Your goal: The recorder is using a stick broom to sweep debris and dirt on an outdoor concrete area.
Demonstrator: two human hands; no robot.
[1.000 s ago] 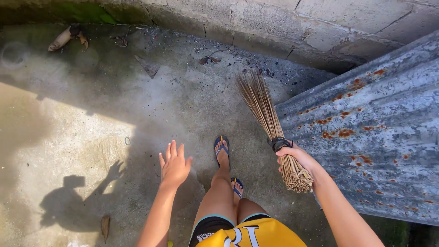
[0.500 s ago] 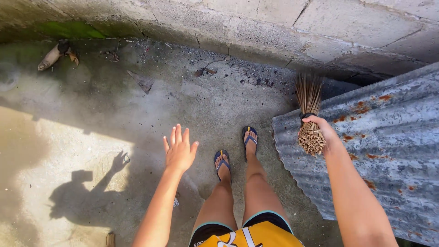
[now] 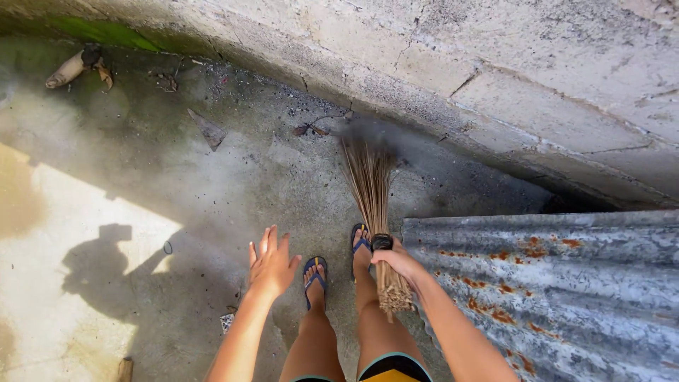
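Observation:
My right hand (image 3: 400, 260) grips a stick broom (image 3: 373, 198) near its bound butt end, by a black band. The bristles point away from me and reach the concrete floor (image 3: 212, 191) close to the base of the wall, where their tips look blurred. My left hand (image 3: 271, 263) is held out over the floor with the fingers spread and nothing in it. Below the hands are my two feet in blue flip-flops (image 3: 315, 277), standing on the concrete beside the metal sheet.
A rusty corrugated metal sheet (image 3: 566, 283) lies at the right. A cracked concrete wall (image 3: 495, 78) runs along the far side. Dry leaves and debris (image 3: 310, 129) lie by the wall. A husk-like object (image 3: 71, 68) rests far left near green moss.
I have stepped closer to the wall. The broom has swung forward so its bristles sweep the floor near the wall. The left hand stays spread.

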